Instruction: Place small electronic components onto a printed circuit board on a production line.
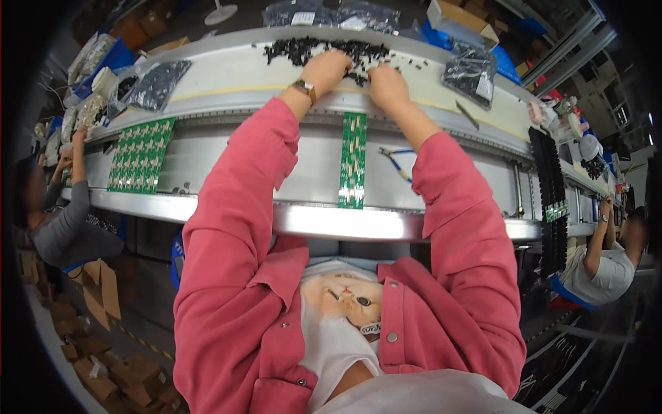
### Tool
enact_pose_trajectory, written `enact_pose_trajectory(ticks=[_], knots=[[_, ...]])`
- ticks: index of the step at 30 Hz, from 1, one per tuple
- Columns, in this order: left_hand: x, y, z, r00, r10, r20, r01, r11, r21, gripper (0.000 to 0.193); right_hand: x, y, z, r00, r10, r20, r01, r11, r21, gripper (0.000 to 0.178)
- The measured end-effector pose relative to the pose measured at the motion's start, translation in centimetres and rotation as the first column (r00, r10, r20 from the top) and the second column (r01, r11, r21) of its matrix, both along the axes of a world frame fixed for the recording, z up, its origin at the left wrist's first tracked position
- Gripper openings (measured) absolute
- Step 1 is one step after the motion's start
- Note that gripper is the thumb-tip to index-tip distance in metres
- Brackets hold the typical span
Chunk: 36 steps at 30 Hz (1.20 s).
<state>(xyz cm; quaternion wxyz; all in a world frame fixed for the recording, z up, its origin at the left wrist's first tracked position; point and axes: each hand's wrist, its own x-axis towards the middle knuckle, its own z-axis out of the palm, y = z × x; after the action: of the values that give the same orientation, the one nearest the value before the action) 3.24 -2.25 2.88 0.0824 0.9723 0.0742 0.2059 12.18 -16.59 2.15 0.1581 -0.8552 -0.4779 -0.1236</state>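
Note:
Small black parts [289, 50] lie in a loose pile on the white far ledge of the bench. My left hand [329, 70] is at the pile's near edge, its fingers curled together among the parts. Just right of it, my right hand [388, 86] has its fingers pinched together. What either hand holds is too small or too hidden to name. Below and between my forearms, a narrow green circuit board [353, 162] lies across the metal rails. Blue-handled pliers [396, 164] rest on the bench beside my right forearm.
A wider green board panel [141, 157] sits on the rails at left. Bags of black parts [158, 86] and another bag [470, 77] flank the pile. A slim metal tool [467, 114] lies at right, near a black rack [547, 172]. Co-workers sit at both sides.

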Motion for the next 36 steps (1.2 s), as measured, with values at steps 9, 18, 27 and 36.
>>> enact_pose_trajectory(ticks=[9, 18, 27, 36], knots=[[-0.7, -1.8, 2.1, 0.988, 0.019, 0.152, -0.003, 0.995, -0.104, 0.013, 0.1, -0.1, 0.9, 0.999, 0.038, -0.032, -0.035, 0.996, 0.086, 0.016], [-15.3, -9.2, 9.4, 0.951, -0.294, 0.098, 0.309, 0.915, -0.259, 0.014, -9.1, -12.2, 8.4, 0.692, 0.336, -0.639, -0.141, 0.931, 0.337, 0.015], [-21.5, -15.3, 6.7, 0.986, -0.125, 0.106, 0.162, 0.831, -0.532, 0.018, -13.7, -15.5, 2.7, 0.265, 0.489, -0.831, 0.318, 0.770, 0.554, 0.013], [-20.6, -15.7, 0.7, 0.986, 0.084, 0.146, 0.030, 0.765, -0.644, 0.023, -16.2, -14.9, 1.7, 0.313, 0.288, -0.905, 0.268, 0.888, 0.375, 0.016]])
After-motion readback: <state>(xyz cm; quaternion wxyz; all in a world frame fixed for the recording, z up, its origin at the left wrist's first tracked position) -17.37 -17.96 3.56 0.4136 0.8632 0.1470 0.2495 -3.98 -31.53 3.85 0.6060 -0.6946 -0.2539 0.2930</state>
